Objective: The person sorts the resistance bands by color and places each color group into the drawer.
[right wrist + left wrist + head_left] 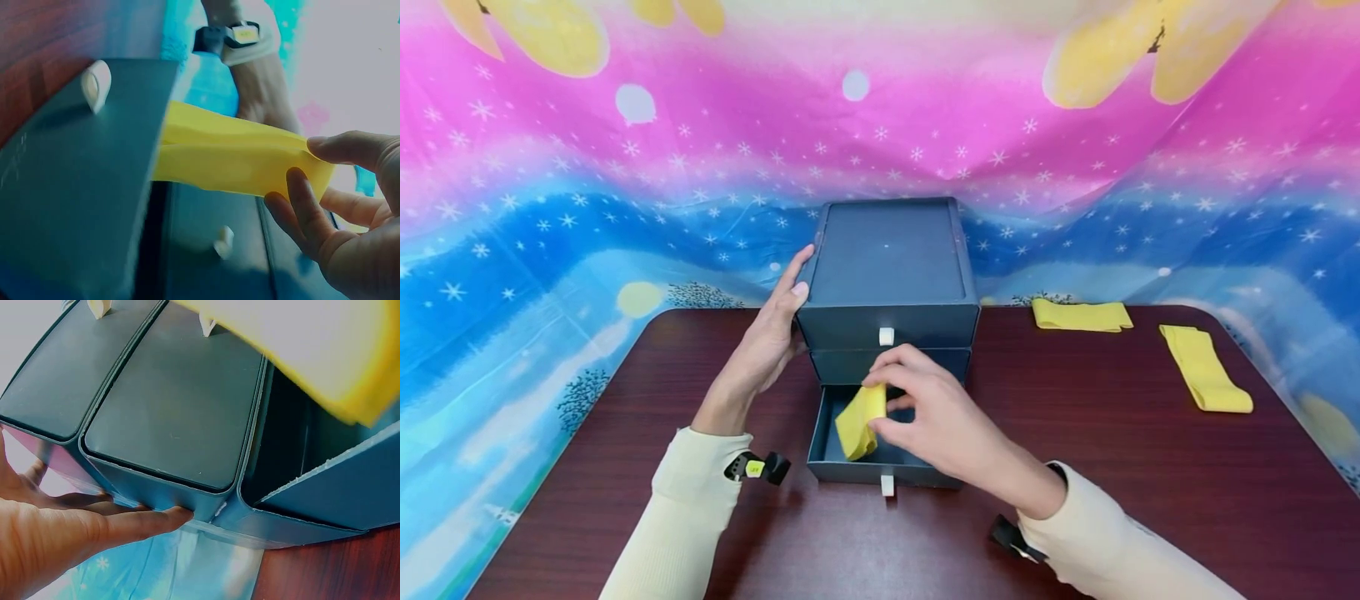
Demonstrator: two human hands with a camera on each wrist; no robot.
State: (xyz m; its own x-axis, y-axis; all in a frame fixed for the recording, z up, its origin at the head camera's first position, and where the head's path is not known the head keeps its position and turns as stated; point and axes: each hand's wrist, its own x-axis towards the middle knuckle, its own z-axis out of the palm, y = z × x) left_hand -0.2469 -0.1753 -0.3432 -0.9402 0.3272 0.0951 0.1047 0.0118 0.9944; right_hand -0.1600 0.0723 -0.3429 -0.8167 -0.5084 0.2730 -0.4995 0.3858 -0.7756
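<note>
A dark grey drawer unit (pixel 891 250) stands on the table with its bottom drawer (pixel 842 473) pulled out. My right hand (pixel 936 412) pinches one end of a folded yellow elastic band (pixel 857 425) between thumb and fingers. The band's lower end hangs into the drawer, past its front wall in the right wrist view. My left hand (pixel 767 337) rests against the unit's left side, fingers straight, also seen in the left wrist view along the side of the closed drawers. The drawer's inside is partly hidden by my right hand.
Two more folded yellow bands lie on the table to the right, one near the back edge (pixel 1082 316) and one near the right edge (pixel 1206 368). White pull tabs (pixel 887 337) stick out from the drawer fronts. A patterned cloth (pixel 880 125) hangs behind the table.
</note>
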